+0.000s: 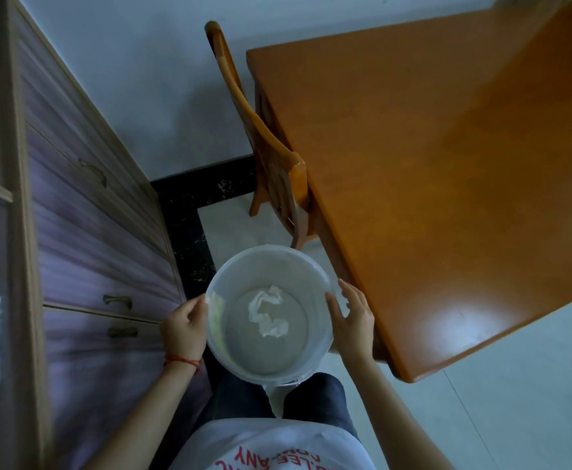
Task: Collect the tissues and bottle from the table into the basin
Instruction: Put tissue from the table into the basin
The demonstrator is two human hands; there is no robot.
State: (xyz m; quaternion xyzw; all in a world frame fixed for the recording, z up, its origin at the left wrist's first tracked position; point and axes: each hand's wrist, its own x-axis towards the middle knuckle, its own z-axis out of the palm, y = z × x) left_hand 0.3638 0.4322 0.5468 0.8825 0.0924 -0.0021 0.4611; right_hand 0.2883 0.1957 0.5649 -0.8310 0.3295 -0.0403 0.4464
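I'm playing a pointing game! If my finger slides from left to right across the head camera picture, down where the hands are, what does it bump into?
Cabinet → left hand → basin with tissue inside → right hand → table.

Both hands, left hand [184, 329] and right hand [354, 318], hold a basin [315, 266] containing tissue [267, 315].
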